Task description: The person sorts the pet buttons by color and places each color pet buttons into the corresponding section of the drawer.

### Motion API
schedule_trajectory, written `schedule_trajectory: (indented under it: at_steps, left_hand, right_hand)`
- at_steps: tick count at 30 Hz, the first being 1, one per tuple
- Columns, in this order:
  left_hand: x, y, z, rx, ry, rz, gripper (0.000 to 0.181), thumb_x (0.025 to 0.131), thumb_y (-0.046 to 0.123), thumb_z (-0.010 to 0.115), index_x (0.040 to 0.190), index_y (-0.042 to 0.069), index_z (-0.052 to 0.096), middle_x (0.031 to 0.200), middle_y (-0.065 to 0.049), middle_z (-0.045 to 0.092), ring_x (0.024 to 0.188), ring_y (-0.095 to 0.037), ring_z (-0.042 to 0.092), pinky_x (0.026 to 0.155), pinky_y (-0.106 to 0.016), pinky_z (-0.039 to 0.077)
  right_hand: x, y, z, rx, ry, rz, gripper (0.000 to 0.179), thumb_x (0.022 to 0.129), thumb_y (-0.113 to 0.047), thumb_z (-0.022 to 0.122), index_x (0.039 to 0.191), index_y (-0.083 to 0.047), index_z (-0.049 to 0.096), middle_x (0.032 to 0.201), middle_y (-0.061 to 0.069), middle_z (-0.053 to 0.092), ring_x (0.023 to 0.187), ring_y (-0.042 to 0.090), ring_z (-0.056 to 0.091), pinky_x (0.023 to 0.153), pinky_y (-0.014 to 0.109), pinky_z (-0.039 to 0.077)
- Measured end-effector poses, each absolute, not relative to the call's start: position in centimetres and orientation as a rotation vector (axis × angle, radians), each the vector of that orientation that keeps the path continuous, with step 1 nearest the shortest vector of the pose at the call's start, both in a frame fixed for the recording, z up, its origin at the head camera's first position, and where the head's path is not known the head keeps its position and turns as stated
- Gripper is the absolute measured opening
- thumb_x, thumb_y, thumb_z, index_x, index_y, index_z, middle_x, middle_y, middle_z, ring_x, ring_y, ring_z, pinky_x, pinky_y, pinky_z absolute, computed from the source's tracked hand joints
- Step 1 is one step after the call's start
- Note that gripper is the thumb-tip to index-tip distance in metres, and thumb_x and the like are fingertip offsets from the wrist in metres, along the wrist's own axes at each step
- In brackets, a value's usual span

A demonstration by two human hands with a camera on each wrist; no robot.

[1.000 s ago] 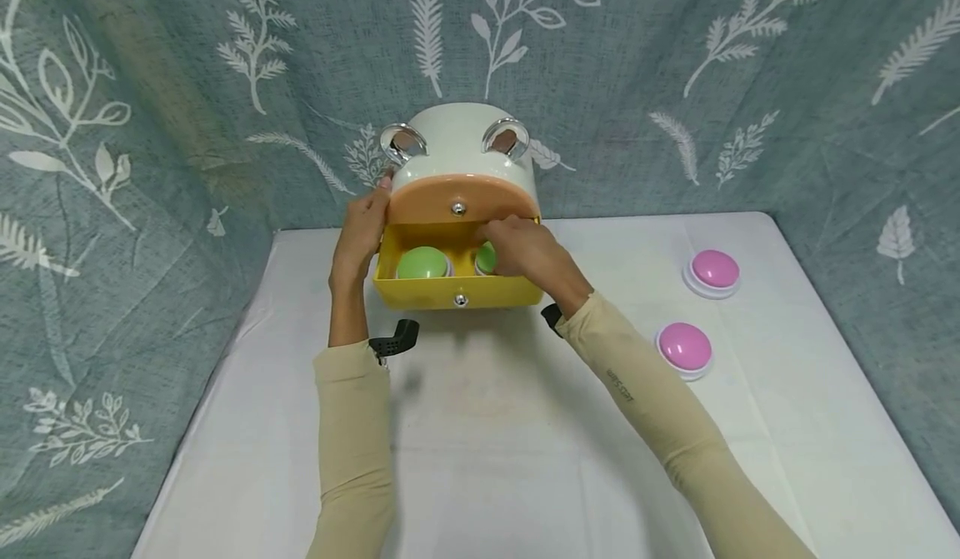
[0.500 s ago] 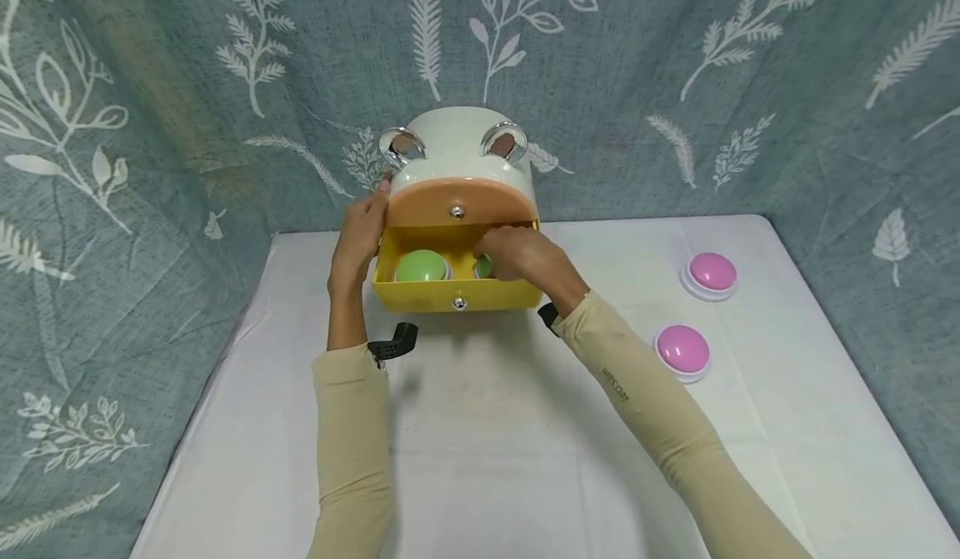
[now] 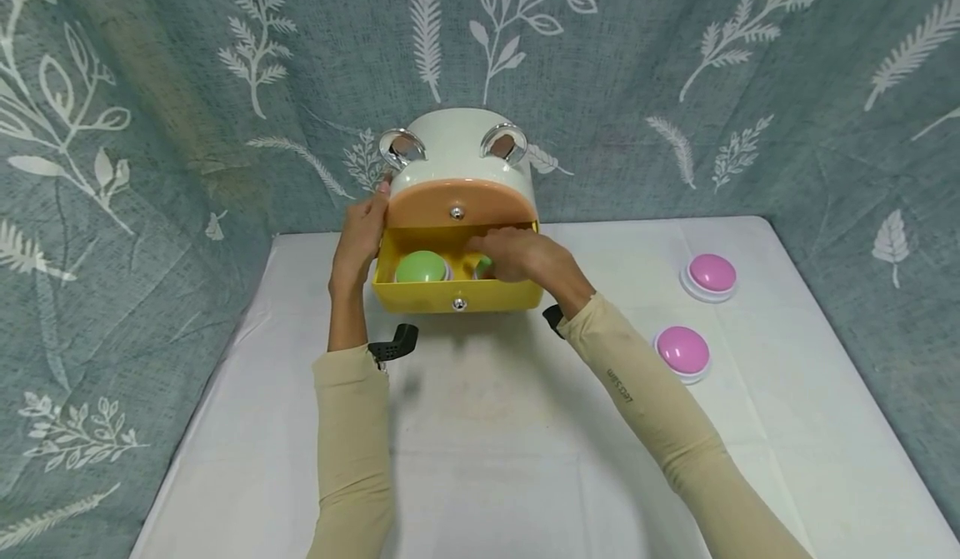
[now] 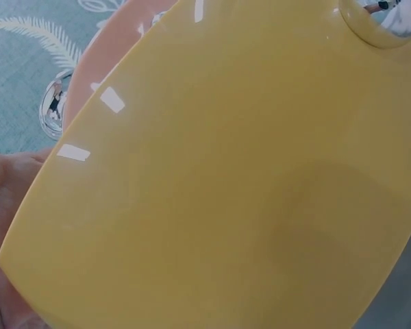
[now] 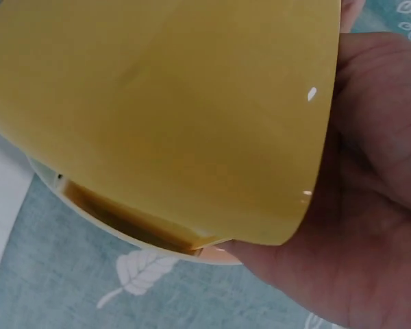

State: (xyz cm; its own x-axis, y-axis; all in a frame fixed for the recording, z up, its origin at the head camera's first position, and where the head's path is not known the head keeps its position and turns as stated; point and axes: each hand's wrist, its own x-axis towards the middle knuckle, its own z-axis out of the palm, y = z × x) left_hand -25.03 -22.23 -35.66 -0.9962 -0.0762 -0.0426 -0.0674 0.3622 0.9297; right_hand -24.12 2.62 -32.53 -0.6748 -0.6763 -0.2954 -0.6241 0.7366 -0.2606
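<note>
A small toy-like chest (image 3: 462, 151), white with an orange upper drawer front (image 3: 495, 201), stands at the table's back with its yellow lower drawer (image 3: 420, 296) pulled out. My left hand (image 3: 360, 230) lies along the chest's left side, fingers stretched upward; in the left wrist view its palm (image 4: 3, 212) is beside the yellow front. My right hand (image 3: 528, 259) reaches into the drawer's right half, its visible fingers fairly straight over a green dome light (image 3: 483, 267), mostly hidden. Another green dome light (image 3: 422, 267) sits in the left half. The right fingertips are hidden in the right wrist view.
Two pink dome lights with white bases, a rear one (image 3: 712, 272) and a nearer one (image 3: 683, 350), lie on the white-covered table (image 3: 487, 459) at the right. A blue-green leaf-patterned curtain (image 3: 600, 84) stands close behind the chest and along both sides.
The right hand's fingers have straightened and flattened over the right green dome light, covering more of it. The left hand stays at the chest's side.
</note>
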Motion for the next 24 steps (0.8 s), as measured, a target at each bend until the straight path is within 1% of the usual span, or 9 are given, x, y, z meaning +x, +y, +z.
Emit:
schedule_trajectory:
  at_steps: [2,5,7,11,13,15,18,20,24]
  left_hand:
    - [-25.0,-22.2,-35.7,0.151,-2.599,-1.765,0.055,0.106,0.068,0.037,0.089,0.017,0.051,0.082,0.000,0.049,0.082,-0.017,0.054,0.067,-0.027,0.048]
    - [-25.0,-22.2,-35.7,0.163,-2.601,-1.764,0.056,0.106,0.068,0.036,0.087,0.017,0.050,0.080,0.001,0.048,0.078,-0.015,0.052,0.066,-0.026,0.046]
    - [-25.0,-22.2,-35.7,0.159,-2.595,-1.760,0.056,0.106,0.067,0.036,0.086,0.017,0.051,0.078,0.002,0.049,0.074,-0.014,0.051,0.064,-0.025,0.045]
    - [-25.0,-22.1,-35.7,0.142,-2.589,-1.760,0.055,0.107,0.065,0.036,0.089,0.016,0.053,0.077,0.002,0.051,0.072,-0.013,0.052,0.063,-0.024,0.046]
    - [-24.9,-22.2,-35.6,0.143,-2.597,-1.761,0.055,0.107,0.065,0.036,0.093,0.016,0.056,0.080,0.002,0.053,0.074,-0.013,0.054,0.065,-0.024,0.047]
    - [-24.9,-22.2,-35.6,0.155,-2.602,-1.766,0.054,0.107,0.065,0.036,0.094,0.016,0.056,0.083,0.002,0.054,0.077,-0.013,0.054,0.067,-0.025,0.047]
    - [-25.0,-22.2,-35.5,0.179,-2.589,-1.762,0.054,0.107,0.065,0.036,0.092,0.017,0.056,0.084,0.002,0.055,0.079,-0.013,0.054,0.070,-0.025,0.048]
    - [-25.1,-22.2,-35.6,0.188,-2.570,-1.771,0.055,0.107,0.065,0.037,0.088,0.016,0.054,0.083,0.002,0.054,0.079,-0.014,0.053,0.071,-0.025,0.047]
    - [-25.0,-22.1,-35.7,0.179,-2.571,-1.763,0.054,0.107,0.065,0.037,0.092,0.018,0.058,0.086,0.002,0.056,0.083,-0.014,0.055,0.074,-0.024,0.049]
  right_hand:
    - [-23.8,2.9,-32.8,-1.004,2.602,-0.279,0.031,0.104,-0.022,0.068,0.132,-0.011,0.065,0.112,0.008,0.067,0.098,0.022,0.058,0.094,0.036,0.050]
    - [-22.7,3.4,-33.4,-1.037,2.747,-0.447,0.029,0.103,-0.020,0.069,0.129,-0.008,0.067,0.118,0.009,0.066,0.107,0.025,0.058,0.098,0.039,0.050]
    - [-21.6,3.5,-34.0,-1.073,2.912,-0.598,0.023,0.102,-0.017,0.070,0.122,-0.006,0.070,0.117,0.011,0.065,0.107,0.026,0.057,0.096,0.039,0.051]
    - [-18.9,2.9,-35.7,-1.054,3.291,-1.029,0.010,0.101,-0.011,0.068,0.106,-0.004,0.072,0.102,0.012,0.065,0.093,0.026,0.060,0.083,0.038,0.053]
    - [-17.4,2.3,-36.9,-1.037,3.413,-1.268,0.007,0.098,-0.008,0.069,0.100,-0.002,0.073,0.094,0.012,0.068,0.085,0.024,0.063,0.078,0.036,0.055]
    - [-16.1,1.7,-38.3,-1.059,3.485,-1.404,0.007,0.095,-0.005,0.069,0.096,-0.001,0.075,0.088,0.010,0.072,0.077,0.021,0.067,0.071,0.031,0.058]
    - [-14.9,0.7,-40.3,-1.121,3.539,-1.337,0.007,0.093,-0.005,0.071,0.096,-0.002,0.077,0.087,0.007,0.077,0.072,0.016,0.072,0.066,0.027,0.060]
    - [-14.7,0.1,-41.5,-1.123,3.550,-1.221,0.008,0.093,-0.007,0.073,0.098,-0.004,0.079,0.089,0.005,0.077,0.074,0.013,0.073,0.065,0.025,0.060]
    - [-14.6,-0.4,-42.4,-1.101,3.552,-1.108,0.007,0.091,-0.011,0.080,0.097,-0.007,0.080,0.093,0.004,0.075,0.080,0.013,0.073,0.071,0.026,0.061]
